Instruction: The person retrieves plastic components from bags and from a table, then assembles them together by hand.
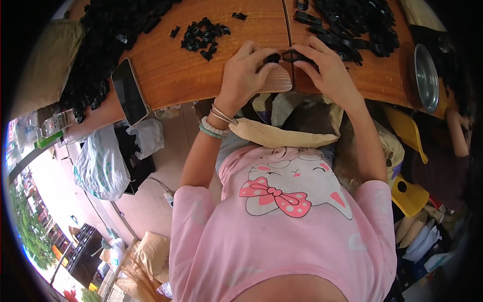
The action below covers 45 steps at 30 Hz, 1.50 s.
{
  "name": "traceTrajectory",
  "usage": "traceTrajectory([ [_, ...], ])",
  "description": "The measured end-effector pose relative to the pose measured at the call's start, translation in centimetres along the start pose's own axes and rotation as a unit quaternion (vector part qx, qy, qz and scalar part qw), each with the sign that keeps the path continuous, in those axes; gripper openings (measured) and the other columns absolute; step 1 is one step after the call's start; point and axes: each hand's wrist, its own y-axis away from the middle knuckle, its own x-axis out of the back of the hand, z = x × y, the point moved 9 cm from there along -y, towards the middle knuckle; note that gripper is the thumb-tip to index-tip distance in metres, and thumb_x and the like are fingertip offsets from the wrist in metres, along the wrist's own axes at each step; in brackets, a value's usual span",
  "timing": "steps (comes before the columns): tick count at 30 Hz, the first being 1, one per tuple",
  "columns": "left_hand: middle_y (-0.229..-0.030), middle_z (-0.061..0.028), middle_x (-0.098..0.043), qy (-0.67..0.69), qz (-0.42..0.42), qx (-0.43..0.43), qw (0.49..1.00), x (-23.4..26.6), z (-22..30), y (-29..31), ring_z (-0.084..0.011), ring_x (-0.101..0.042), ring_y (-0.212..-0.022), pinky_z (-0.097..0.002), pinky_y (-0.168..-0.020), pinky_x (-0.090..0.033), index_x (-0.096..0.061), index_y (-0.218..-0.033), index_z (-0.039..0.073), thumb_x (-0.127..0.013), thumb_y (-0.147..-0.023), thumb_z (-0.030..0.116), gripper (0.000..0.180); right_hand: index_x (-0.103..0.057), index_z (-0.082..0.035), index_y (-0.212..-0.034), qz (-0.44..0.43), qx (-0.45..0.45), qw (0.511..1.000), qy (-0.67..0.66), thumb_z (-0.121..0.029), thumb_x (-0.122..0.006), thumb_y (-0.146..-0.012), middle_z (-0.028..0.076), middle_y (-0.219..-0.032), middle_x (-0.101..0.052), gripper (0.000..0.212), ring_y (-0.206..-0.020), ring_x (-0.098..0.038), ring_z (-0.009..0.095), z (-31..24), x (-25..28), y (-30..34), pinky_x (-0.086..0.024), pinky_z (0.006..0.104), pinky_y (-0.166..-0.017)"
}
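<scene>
Over the wooden table, both of my hands are close together near its front edge. My left hand pinches a small black plastic part between thumb and fingers. Just across from it, my right hand grips a longer black plastic part, its end facing the left hand's part. Fingers hide much of both parts, and I cannot tell whether they touch. Beyond my left hand lies a loose cluster of small black plastic pieces. A heap of longer black plastic parts spreads beyond my right hand.
A large dark heap covers the table's left, beside a phone at the edge. A metal bowl stands at right. Below the edge, an open tan sack sits by my lap. Another person's arm and yellow chair are far right.
</scene>
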Motion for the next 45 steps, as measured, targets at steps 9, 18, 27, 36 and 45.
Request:
traceTrajectory([
  [9, -0.081, -0.0099, -0.055, -0.015, -0.025, 0.012, 0.999, -0.2, -0.3, 0.0, -0.0273, -0.059, -0.071, -0.0344, -0.063, -0.047, -0.066, -0.099, 0.008, -0.069, -0.075, 0.010, 0.024, -0.059, -0.001, -0.106, -0.033, 0.046, 0.997, 0.055, -0.009, -0.061, -0.082, 0.012, -0.092, -0.055, 0.026, -0.085, -0.056, 0.033, -0.9, -0.8, -0.5, -0.046, 0.0390, -0.074],
  [18, -0.075, -0.0101, -0.053, 0.055, -0.023, -0.023, 0.998, -0.6, 0.1, -0.2, -0.0206, -0.050, -0.057, -0.0292, -0.055, -0.042, -0.062, -0.098, 0.001, -0.066, -0.075, 0.001, 0.023, -0.059, 0.005, -0.104, -0.125, 0.033, 0.977, 0.171, -0.007, -0.061, -0.080, 0.015, -0.092, -0.059, 0.026, -0.082, -0.058, 0.035, -2.3, -1.7, -1.8, -0.048, 0.0399, -0.070],
  [27, -0.087, -0.0141, -0.057, -0.015, -0.047, 0.036, 0.998, -0.1, -0.3, -0.3, -0.0284, -0.059, -0.075, -0.0347, -0.063, -0.046, -0.060, -0.100, 0.001, -0.064, -0.078, 0.005, 0.023, -0.062, 0.002, -0.100, 0.074, 0.048, 0.989, 0.121, -0.007, -0.064, -0.079, 0.012, -0.084, -0.058, 0.023, -0.072, -0.059, 0.030, -2.4, 0.0, 1.1, -0.049, 0.0352, -0.064],
  [36, -0.072, -0.0095, -0.060, 0.502, -0.137, 0.270, 0.811, -3.2, 3.4, 3.1, -0.0142, -0.058, -0.056, -0.0222, -0.050, -0.046, -0.059, -0.088, -0.007, -0.049, -0.096, 0.022, 0.032, -0.064, 0.001, -0.104, 0.131, -0.045, 0.941, -0.309, -0.005, -0.067, -0.078, 0.008, -0.084, -0.058, 0.028, -0.070, -0.056, 0.023, -0.8, 1.3, 4.1, -0.044, 0.0306, -0.063],
  [45, -0.067, -0.0104, -0.061, 0.528, -0.217, 0.287, 0.769, -4.6, 5.9, 3.8, -0.0156, -0.061, -0.058, -0.0232, -0.051, -0.049, -0.060, -0.088, -0.007, -0.051, -0.095, 0.023, 0.032, -0.062, -0.004, -0.103, 0.127, 0.121, 0.984, -0.014, -0.012, -0.066, -0.075, 0.006, -0.082, -0.055, 0.029, -0.074, -0.054, 0.022, -4.8, 4.0, 6.5, -0.036, 0.0332, -0.068],
])
